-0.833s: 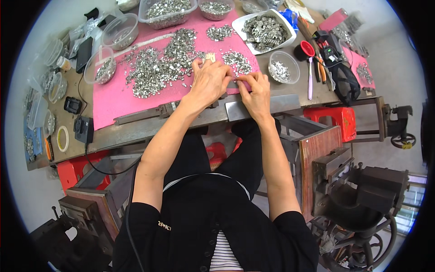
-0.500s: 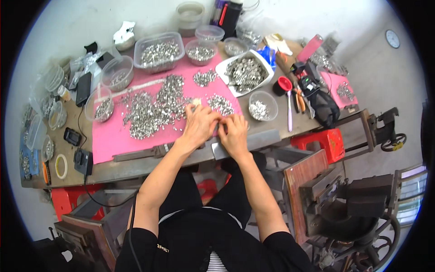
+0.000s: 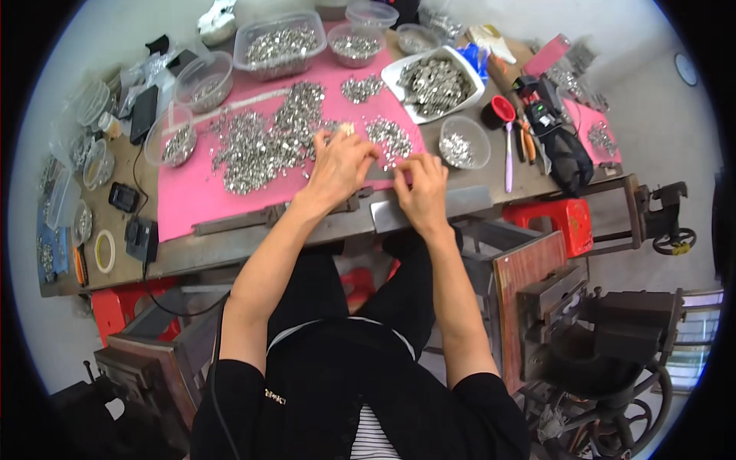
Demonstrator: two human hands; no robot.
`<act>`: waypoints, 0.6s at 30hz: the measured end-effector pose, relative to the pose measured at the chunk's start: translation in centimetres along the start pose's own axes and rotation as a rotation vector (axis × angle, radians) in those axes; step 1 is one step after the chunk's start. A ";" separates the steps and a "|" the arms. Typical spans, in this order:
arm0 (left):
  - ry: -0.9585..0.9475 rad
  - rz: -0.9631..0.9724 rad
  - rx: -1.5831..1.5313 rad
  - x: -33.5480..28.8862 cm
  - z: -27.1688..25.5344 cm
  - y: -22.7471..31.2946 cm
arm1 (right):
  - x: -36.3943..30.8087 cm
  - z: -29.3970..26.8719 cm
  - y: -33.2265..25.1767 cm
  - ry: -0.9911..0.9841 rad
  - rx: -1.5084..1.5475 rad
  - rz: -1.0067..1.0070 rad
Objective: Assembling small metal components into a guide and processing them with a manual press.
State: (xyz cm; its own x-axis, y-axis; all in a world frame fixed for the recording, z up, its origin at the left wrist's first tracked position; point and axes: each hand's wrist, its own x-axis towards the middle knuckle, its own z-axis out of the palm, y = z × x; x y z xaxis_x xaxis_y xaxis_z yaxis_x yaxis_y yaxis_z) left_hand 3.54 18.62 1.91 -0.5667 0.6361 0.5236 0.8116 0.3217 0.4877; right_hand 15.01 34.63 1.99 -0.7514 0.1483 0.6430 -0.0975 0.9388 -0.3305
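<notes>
My left hand (image 3: 340, 167) is over the pink mat (image 3: 180, 213), at the right side of a large pile of small shiny metal parts (image 3: 257, 149). Its fingers are curled, thumb toward the index finger; whatever sits between them is too small to name. Just right of it, near the table's front edge, my right hand (image 3: 426, 192) has bent fingers with the thumb close to the fingertips. Any piece there is also hard to make out. The two hands are a short gap apart. Beyond that gap lies a smaller heap of metal parts (image 3: 389, 138).
A white dish (image 3: 392, 74) and a clear round tub (image 3: 484, 153) hold metal parts, right of the mat. A red cup (image 3: 502, 110), a lilac-handled tool (image 3: 508, 165) and pliers (image 3: 526, 142) lie farther right. A flat metal plate (image 3: 468, 201) runs along the front edge.
My hands have parted: half a second ago their fingertips met, and now a gap shows between them. The right hand has moved to the right. The whole view has shifted slightly.
</notes>
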 end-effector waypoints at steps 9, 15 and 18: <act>-0.053 0.147 0.076 0.4 0.5 0.3 | -1.6 0.4 0.6 0.030 0.153 0.111; -0.081 0.075 0.105 -0.4 -0.3 0.7 | -1.1 0.3 0.6 -0.025 0.077 0.068; -0.043 0.057 0.099 -0.4 -0.5 0.7 | -0.8 0.5 0.9 -0.067 0.056 0.063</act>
State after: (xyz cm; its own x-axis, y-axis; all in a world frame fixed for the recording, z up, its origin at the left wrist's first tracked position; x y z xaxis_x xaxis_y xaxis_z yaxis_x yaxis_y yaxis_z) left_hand 4.24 18.20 2.39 -0.5141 0.6842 0.5172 0.8538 0.3505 0.3849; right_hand 15.15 35.23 0.80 -0.7987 0.1840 0.5729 -0.0832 0.9092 -0.4080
